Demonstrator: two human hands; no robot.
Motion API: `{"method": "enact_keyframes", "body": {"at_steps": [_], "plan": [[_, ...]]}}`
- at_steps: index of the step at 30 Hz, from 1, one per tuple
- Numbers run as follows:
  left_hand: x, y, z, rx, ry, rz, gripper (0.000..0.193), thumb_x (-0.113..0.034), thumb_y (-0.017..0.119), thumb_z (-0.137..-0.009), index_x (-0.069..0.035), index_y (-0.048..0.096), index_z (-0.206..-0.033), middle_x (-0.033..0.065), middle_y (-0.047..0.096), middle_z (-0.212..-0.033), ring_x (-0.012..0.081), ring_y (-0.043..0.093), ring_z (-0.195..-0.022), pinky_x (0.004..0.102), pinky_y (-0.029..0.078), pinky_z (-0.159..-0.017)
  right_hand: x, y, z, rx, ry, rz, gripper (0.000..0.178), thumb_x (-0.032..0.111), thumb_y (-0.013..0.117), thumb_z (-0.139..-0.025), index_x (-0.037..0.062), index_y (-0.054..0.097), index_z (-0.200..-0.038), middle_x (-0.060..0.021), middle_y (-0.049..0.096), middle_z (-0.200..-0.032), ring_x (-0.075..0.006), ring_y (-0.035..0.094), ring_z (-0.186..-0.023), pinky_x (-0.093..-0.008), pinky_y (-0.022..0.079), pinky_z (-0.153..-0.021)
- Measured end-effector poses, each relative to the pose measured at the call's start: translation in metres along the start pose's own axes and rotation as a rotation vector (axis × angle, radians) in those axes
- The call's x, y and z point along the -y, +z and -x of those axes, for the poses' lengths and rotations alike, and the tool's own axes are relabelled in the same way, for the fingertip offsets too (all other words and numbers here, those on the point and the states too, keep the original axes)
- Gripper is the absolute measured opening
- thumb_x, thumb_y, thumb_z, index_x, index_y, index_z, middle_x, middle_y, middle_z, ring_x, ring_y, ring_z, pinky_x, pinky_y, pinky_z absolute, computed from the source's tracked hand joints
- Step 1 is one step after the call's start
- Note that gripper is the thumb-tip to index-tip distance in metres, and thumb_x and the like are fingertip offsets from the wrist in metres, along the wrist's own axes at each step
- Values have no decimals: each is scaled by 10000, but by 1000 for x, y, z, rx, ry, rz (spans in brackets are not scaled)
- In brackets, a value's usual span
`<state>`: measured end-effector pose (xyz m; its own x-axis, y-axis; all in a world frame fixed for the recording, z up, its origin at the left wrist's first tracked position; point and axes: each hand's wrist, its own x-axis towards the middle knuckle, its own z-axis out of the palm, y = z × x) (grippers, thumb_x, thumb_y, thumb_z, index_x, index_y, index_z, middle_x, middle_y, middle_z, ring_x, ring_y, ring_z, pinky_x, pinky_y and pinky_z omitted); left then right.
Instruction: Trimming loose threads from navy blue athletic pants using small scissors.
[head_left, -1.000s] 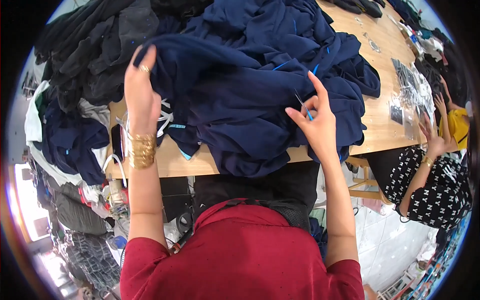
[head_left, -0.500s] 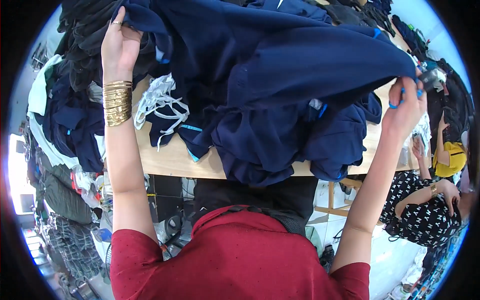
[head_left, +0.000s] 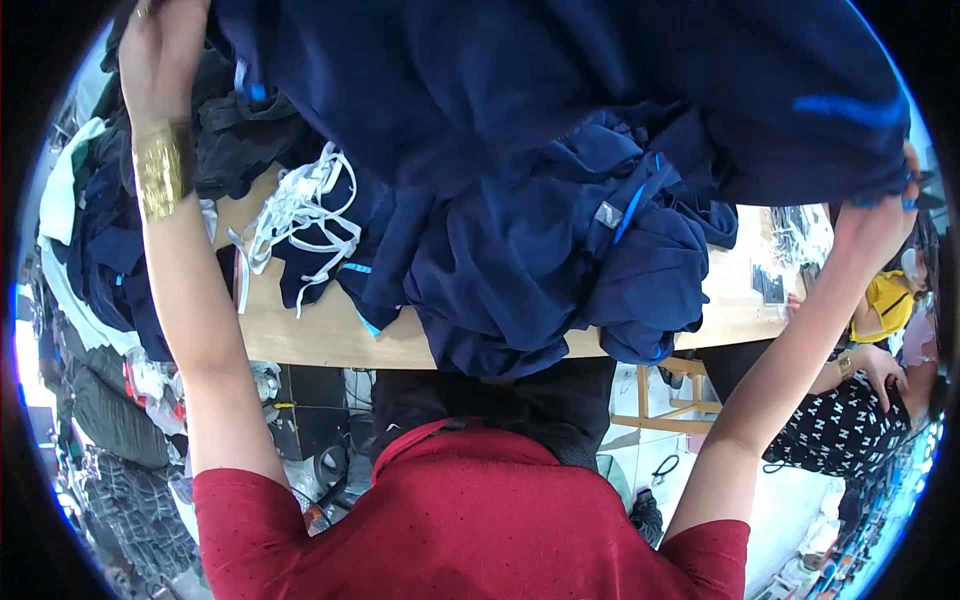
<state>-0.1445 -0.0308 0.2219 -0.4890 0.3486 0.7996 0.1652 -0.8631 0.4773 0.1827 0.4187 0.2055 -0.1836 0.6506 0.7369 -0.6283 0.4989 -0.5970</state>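
While both arms are raised wide apart, the left hand (head_left: pixel 160 50) grips one upper corner of a large navy garment (head_left: pixel 560 90) near the top left of the view, its fingers curled shut over the cloth edge, with a gold bangle (head_left: pixel 160 182) on the wrist below. The right hand (head_left: pixel 885 205) is at the far right edge, pinched on the opposite side of the same garment; its fingers are mostly hidden by the fabric and the rim of the view, so only the closed hold on the hem can be made out, not how each finger lies.

The garment hangs spread between the two hands, lifted above the table (head_left: pixel 320 335), with its lower part draping down toward a heap of navy clothes (head_left: pixel 560 280) lying at the table's near edge. Beside that heap lies a tangle of white cords (head_left: pixel 295 215), and darker clothing (head_left: pixel 235 130) is piled behind the left arm. A seated person in a black patterned top (head_left: pixel 850 430) is at the right.

The cloth looks soft and limp, light for its size, and it sags wherever it is not held. It would be best taken at seams, shoulders or hem corners, since a grip in the middle would only bunch it. It seems neither slippery nor fragile.
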Motion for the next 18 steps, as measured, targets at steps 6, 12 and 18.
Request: {"method": "enact_keyframes", "body": {"at_steps": [6, 12, 18], "plan": [[64, -71, 170, -415, -849, -968, 295, -170, 547, -870, -71, 533, -1148, 45, 596, -1069, 101, 547, -890, 213, 422, -674, -24, -101, 112, 975, 117, 867, 162, -5, 613, -717, 11, 616, -878, -69, 635, -856, -208, 609, -781, -300, 464, -736], [87, -23, 233, -250, -707, -1307, 285, -58, 539, -869, -52, 542, -1154, 86, 596, -1107, 192, 557, -1062, 303, 405, -941, 23, -148, 139, 805, 751, 1219, 211, 89, 638, -763, 40, 650, -968, -126, 641, -784, -188, 621, -738, -273, 464, -700], [142, 97, 188, -43, -394, -1459, 222, -68, 589, -849, -70, 615, -1069, 65, 627, -987, 145, 581, -878, 280, 454, -801, 11, -113, 143, 524, 634, 938, 196, 126, 617, -837, -11, 632, -977, -65, 635, -748, -93, 606, -721, -231, 451, -686]]}}
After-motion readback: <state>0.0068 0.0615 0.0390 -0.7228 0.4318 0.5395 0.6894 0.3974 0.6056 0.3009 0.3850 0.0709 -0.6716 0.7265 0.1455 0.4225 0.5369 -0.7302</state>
